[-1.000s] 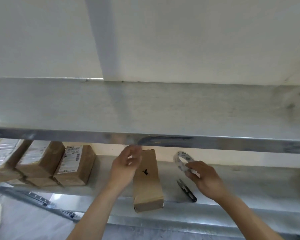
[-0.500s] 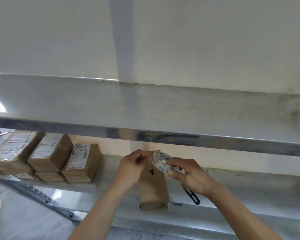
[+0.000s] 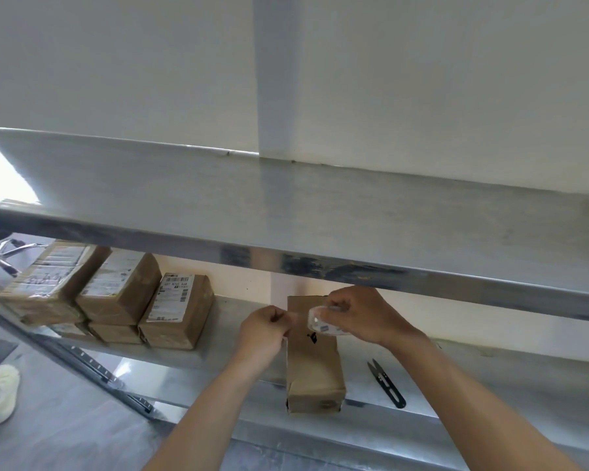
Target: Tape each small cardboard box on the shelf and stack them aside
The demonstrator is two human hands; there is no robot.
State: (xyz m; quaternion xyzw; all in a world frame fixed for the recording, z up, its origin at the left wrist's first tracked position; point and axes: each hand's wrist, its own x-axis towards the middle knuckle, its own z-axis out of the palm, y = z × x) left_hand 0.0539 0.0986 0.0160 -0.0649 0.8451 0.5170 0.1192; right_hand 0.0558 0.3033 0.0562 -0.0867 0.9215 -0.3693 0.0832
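Hovering mid-frame over the cardboard box (image 3: 315, 365), a tape roll (image 3: 323, 321) was gripped by the right hand (image 3: 361, 316); its loose end was pinched by the left hand (image 3: 264, 329).

On the lower shelf (image 3: 490, 385), a cardboard box (image 3: 315, 375) lies lengthwise near the front edge, with the thread snips (image 3: 386, 384) just to its right and apart from it. Well to the left on the same shelf, the stacked boxes (image 3: 116, 300) stand in a row, two layers high, toward the back. Both hands are above the far end of the box, the left hand (image 3: 264, 331) at its left edge and the right hand (image 3: 357, 316) over it with the tape roll (image 3: 323, 322), all beneath the upper shelf (image 3: 320, 212).
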